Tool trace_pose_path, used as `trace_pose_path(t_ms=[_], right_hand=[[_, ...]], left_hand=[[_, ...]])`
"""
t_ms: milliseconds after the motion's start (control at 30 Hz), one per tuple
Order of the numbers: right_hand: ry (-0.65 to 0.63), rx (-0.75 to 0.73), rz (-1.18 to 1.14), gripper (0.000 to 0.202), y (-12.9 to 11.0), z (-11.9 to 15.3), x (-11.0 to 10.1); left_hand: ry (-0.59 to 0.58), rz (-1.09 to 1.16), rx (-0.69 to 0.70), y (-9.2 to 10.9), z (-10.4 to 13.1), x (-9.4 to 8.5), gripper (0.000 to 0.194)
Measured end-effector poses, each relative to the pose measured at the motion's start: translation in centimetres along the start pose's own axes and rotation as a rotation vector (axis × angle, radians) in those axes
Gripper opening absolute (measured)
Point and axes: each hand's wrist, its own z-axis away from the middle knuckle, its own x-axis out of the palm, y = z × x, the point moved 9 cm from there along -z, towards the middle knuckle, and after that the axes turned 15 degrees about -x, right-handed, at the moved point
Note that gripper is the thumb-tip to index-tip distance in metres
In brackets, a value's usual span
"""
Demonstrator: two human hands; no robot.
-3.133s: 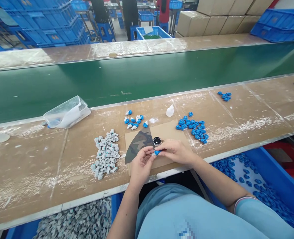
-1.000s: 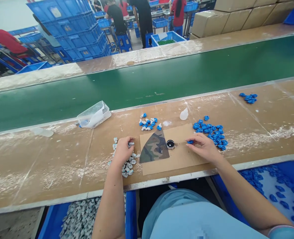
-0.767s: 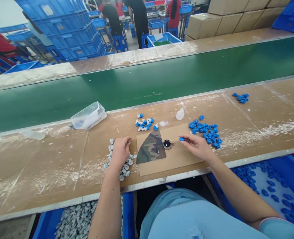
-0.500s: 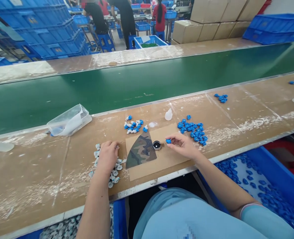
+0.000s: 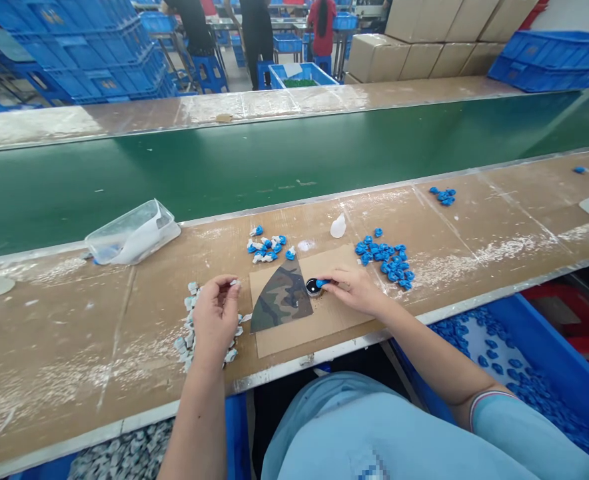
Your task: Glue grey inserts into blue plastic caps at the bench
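- The left hand (image 5: 215,317) is pinching a pale piece (image 5: 235,283) between fingertips, hovering beside the pile of grey pieces (image 5: 188,340) on the counter (image 5: 154,347).
- The right hand (image 5: 352,291) is gripping a blue piece (image 5: 320,283) with narrowed fingers, its tip leaning at the small black dish (image 5: 313,287); whether it is touching the contents, I cannot tell.
- The grey pieces are lying left and the blue pile (image 5: 392,260) right, probably so each hand is having its own supply near.
- The dish is sitting between the hands on a cardboard sheet (image 5: 334,317), beside a camouflage panel (image 5: 282,300), perhaps shielding the counter.
- Blue-and-white pieces (image 5: 267,248) are resting beyond, seemingly grouped apart.
- The stacked crates (image 5: 109,60) are showing orange marks, too blurred for reading; no brand is showing legibly.
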Motion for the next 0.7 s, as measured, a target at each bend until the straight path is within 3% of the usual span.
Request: trace_pose_path(t_ms=[133,333,567,700], right_hand=[[-0.042,-0.021,0.039,0.022,0.0,-0.1,0.4],[-0.038,-0.044,0.060,0.024,-0.1,0.0,0.3],[0.008,0.015,0.010,0.020,0.1,0.4,-0.4],[0.100,0.077,-0.167,0.016,-0.8,1.0,-0.3]], left_hand=[[-0.206,0.374,-0.260,-1.7,3.0,3.6,0.034],[-0.317,0.673,-0.441,-3.1,6.1,7.7,0.031],[-0.364,0.819,-0.565,-3.0,7.6,9.4,0.031],[-0.352,0.827,-0.528,-3.2,7.8,9.9,0.029]])
